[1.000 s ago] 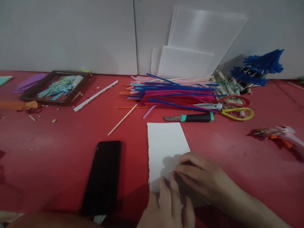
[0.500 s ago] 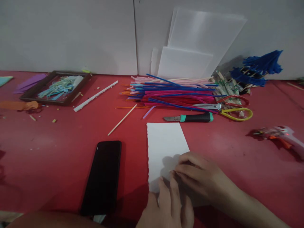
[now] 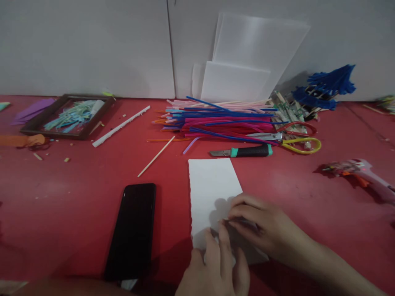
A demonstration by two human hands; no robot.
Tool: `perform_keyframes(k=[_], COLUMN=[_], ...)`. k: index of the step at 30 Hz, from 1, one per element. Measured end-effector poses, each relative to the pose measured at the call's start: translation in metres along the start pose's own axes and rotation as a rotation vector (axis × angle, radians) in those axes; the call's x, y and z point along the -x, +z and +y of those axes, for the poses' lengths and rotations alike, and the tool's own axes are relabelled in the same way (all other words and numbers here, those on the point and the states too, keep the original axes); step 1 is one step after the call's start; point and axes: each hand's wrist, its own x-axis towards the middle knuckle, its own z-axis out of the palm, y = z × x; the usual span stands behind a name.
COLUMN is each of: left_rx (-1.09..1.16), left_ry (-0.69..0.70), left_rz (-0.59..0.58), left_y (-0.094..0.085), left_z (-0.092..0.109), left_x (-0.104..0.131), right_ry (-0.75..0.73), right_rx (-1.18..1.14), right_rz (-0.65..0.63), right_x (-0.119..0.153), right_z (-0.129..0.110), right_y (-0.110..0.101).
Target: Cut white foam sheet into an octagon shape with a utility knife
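Note:
A white sheet of paper (image 3: 210, 181) with one ragged long edge lies on the red table in front of me. My left hand (image 3: 216, 263) rests on its lower part, fingers stretched out and slightly apart. Beside it, my right hand (image 3: 259, 220) bends over the sheet's right side with its fingertips pinched together near the left fingertips. Whatever sits in that pinch is too small to make out. Beyond the paper's top edge lies a craft knife (image 3: 251, 151) with a black and teal handle. A black phone (image 3: 132, 230) is left of the paper.
Colourful pipe cleaners (image 3: 225, 121) are heaped at the back, with scissors (image 3: 300, 144) at their right end. A glue gun (image 3: 361, 172) lies right. Further left are a thin wooden stick (image 3: 156, 157), a white rod (image 3: 121, 126) and a brown frame (image 3: 69, 135) holding paper shreds.
The whole scene sits slightly further left as the view turns a little right. Both hands stay at nearly the same spot on the paper, with only slight finger movement.

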Motion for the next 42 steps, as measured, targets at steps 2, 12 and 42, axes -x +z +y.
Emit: perform_keyframes(k=[2,12,42], left_rx=[0.007,0.013,-0.003], left_ry=[-0.009,-0.004,-0.009], left_rz=[-0.002,0.000,0.010], left_y=[0.0001,-0.0007,-0.0018], left_z=[0.0011,0.0008,0.0018], left_x=[0.0005,-0.0017,-0.0054], right_ry=[-0.005,0.030,0.124], right_rx=[0.000,-0.004,-0.093], right_rz=[0.004,-0.017,-0.002], right_x=[-0.0003,-0.0013,-0.0020], right_z=[-0.0005,-0.0011,0.0038], right_y=[0.0005,0.0002,-0.0053])
